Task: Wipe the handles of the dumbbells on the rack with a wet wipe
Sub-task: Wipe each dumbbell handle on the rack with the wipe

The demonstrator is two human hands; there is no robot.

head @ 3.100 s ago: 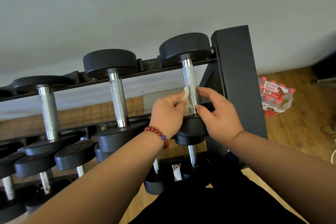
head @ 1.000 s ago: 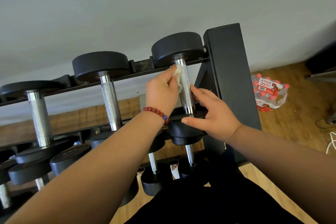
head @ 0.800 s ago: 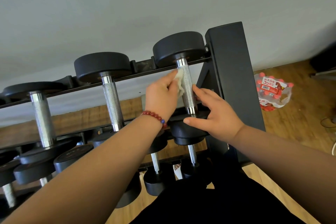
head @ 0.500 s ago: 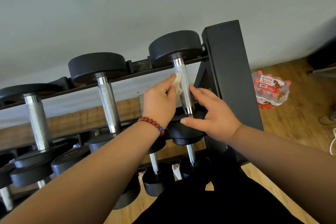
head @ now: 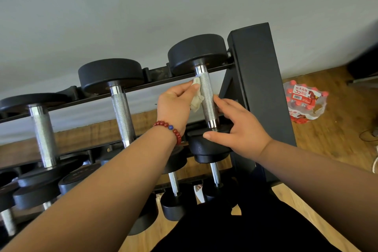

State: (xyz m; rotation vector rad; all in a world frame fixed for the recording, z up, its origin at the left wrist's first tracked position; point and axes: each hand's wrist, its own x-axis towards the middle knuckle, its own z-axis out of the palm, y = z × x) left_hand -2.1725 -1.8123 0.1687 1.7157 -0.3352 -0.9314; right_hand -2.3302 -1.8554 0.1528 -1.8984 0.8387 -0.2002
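Observation:
A black rack carries black dumbbells with knurled steel handles on its top tier. My left hand, with a red bead bracelet at the wrist, pinches a crumpled white wet wipe against the left side of the rightmost dumbbell's handle, near its upper end. My right hand rests on that dumbbell's near head, thumb across the head and fingers touching the handle's right side. Two more top-tier dumbbells, the middle one and the left one, stand to the left, untouched.
Lower tiers hold several smaller dumbbells. The rack's thick black upright stands right of my hands. A shrink-wrapped pack of red-capped bottles lies on the wooden floor at right, with a cable beyond. A grey wall is behind the rack.
My left hand has slid the wipe up the rightmost handle from its lower end to near its upper end. My right hand has stayed on the near head.

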